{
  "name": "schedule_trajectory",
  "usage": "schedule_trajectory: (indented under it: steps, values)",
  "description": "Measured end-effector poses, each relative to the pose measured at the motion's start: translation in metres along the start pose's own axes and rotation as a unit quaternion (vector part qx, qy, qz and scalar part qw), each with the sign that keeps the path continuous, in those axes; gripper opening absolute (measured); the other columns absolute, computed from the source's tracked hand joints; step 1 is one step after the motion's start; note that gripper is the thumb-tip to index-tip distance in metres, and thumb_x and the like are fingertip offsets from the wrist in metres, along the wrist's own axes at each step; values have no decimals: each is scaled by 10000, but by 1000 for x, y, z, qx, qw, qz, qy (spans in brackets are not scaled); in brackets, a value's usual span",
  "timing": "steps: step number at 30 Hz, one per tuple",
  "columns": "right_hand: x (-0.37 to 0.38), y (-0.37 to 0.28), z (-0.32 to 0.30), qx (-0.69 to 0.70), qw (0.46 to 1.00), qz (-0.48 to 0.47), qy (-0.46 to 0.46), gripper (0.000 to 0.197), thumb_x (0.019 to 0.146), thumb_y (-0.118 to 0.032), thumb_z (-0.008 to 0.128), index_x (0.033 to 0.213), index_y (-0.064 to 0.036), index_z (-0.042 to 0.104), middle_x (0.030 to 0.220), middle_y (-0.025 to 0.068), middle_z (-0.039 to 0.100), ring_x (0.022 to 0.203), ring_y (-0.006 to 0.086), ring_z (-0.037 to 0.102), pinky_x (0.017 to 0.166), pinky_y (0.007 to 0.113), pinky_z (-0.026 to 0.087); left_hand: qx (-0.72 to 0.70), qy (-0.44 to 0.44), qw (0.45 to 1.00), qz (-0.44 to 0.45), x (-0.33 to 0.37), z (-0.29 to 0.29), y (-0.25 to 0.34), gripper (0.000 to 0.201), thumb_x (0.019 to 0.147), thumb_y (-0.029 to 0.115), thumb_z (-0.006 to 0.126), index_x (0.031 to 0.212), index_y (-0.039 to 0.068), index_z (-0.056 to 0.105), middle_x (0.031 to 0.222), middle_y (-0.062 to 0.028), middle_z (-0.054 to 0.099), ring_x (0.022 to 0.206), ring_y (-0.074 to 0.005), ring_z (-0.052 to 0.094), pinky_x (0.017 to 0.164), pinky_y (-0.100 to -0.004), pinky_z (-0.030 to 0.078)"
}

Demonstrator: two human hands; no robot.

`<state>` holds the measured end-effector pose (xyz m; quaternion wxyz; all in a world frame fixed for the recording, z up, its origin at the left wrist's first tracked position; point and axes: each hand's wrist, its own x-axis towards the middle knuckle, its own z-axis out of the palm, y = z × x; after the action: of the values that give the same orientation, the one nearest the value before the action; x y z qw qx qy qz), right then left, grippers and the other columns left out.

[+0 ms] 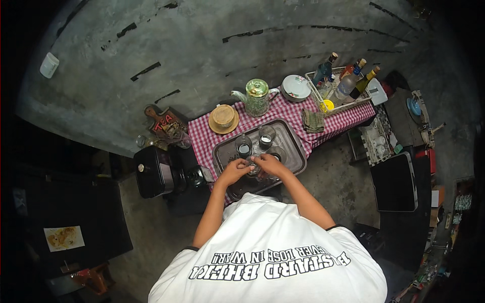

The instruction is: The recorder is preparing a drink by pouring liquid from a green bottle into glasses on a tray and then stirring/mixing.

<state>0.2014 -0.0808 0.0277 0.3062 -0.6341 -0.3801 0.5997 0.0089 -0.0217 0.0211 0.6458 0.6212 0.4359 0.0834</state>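
1. Pinching a clear glass from both sides, the left hand and right hand meet with bent fingers, probably to steady it; exact fingertip contact is too small to tell.
2. That glass is over the near half of the dark serving tray, whose raised rim likely guards against slips and spills.
3. Just beyond the fingers stand two drinking glasses, one on the left and one on the right, so forward room is tight. More room opens toward the tray's right end.
4. The tray's near edge lies close to the white shirt, leaving little space for pulling back.
5. Farther out on the checked tablecloth, the green teapot, folded cloth and bottle basket sit outside the tray, seemingly to spare working room. The black appliance bounds the left.
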Motion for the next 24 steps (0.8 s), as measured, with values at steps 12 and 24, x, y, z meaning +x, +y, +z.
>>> schedule_trajectory:
  steps: [12,24]
  values:
    - [-11,4,-13,-20,998,-25,-55,682,874,-389,716,1267,109,466,910,149,637,758,191,676,641,293,551,23,0,1000,7,1,-2,10,454,830,323,762,1098,-27,653,869,-30,677,803,-87,580,731,-239,456]
    - [-10,15,-13,-26,998,-29,-49,706,838,-308,775,1338,71,453,859,60,605,770,143,644,665,279,541,-17,3,999,36,9,-1,-10,384,820,262,772,1057,-20,665,863,-77,707,804,-114,620,740,-262,492]
